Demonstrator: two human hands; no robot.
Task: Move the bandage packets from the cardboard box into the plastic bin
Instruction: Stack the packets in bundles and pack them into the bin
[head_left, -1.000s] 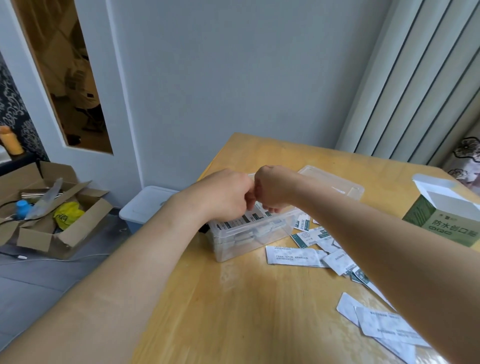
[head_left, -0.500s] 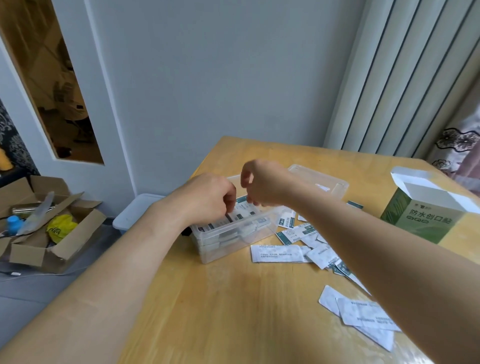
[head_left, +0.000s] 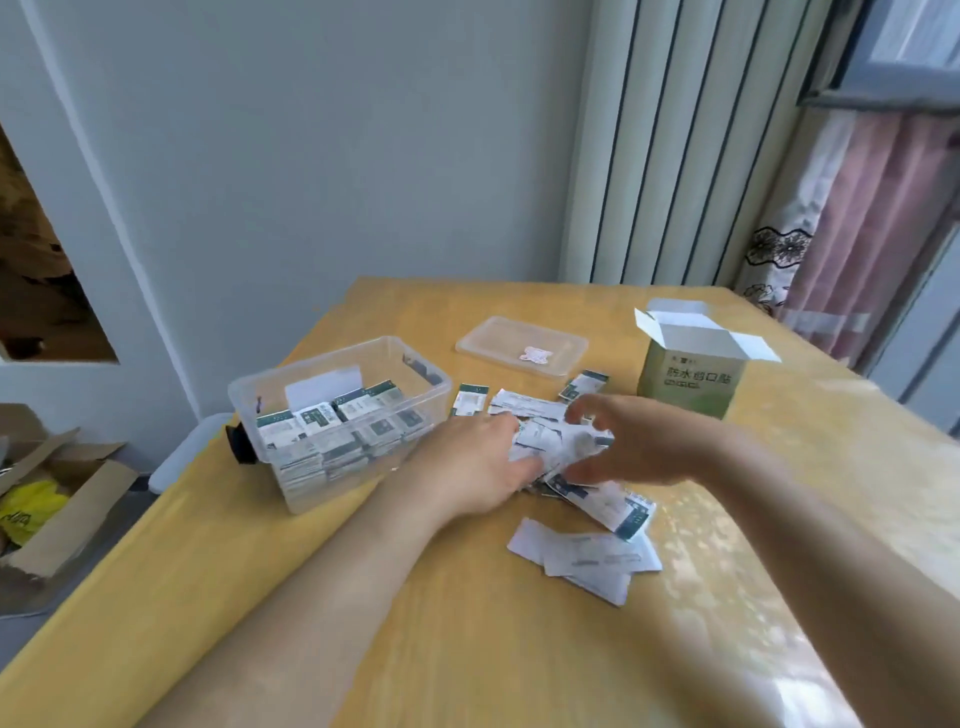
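1. Bandage packets (head_left: 540, 441) lie in a loose heap on the table (head_left: 467, 649), just right of the plastic bin (head_left: 358, 345), which holds more.
2. The left hand (head_left: 478, 462) rests straight-fingered on the heap.
3. The right hand (head_left: 639, 441) curves over it, fingers spread.
4. The cardboard box (head_left: 691, 384) stands open behind.

Left hand (head_left: 478, 462): a second ago curled above the plastic bin (head_left: 311, 362); I now see it right of the bin, fingers straightened onto the loose bandage packets (head_left: 545, 441) on the surface (head_left: 467, 649).
Right hand (head_left: 639, 441): also gone from the bin; now arched over the same pile, fingers spread, opposite the left hand.
Grip: the knuckle-to-knuckle pinch has opened on both sides.
Bin contents: no longer hidden by the hands; I can read the stacked rows.
Lid (head_left: 522, 343): uncovered, whole in my view.
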